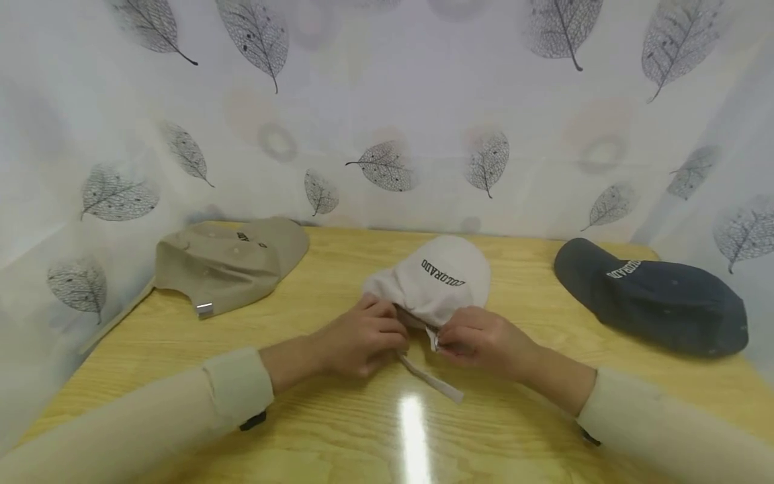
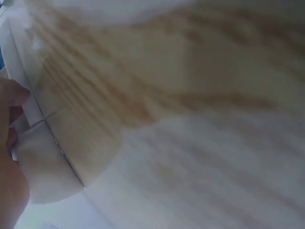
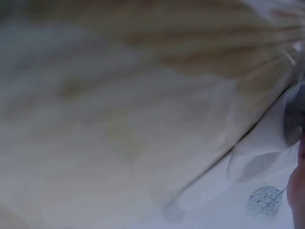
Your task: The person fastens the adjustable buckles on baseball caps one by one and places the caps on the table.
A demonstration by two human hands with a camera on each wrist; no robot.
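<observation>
- The white cap (image 1: 444, 282) sits on the wooden table (image 1: 338, 437), its dark lettering up and its near edge between 2 hands.
- The left hand (image 1: 363, 339) is at the near left of the white cap, back of the hand up, fingers curled in; it grips the cap's near edge, with hardly any gap between thumb and fingers.
- The right hand (image 1: 486, 339) is at the near right of the white cap, knuckles up, wrist bent inward; its thumb and fingertips close together and pinch a short tab (image 1: 433, 338) at the cap's edge.
- Both forearms reach in from the near side of the white cap and slant toward it, in pale sleeves (image 1: 151, 410); the 2 hands are near each other but apart.
- A narrow strap (image 1: 431, 382) runs from under the left hand, its loose end on the near side of the white cap.
- Left of the white cap, well apart, a tan cap (image 1: 220, 269) lies on the table; right of it, a dark cap (image 1: 671, 302).
- Beyond the white cap hangs a leaf-printed curtain (image 1: 423, 87).
- Both wrist views are blurred and show only part of each hand.
</observation>
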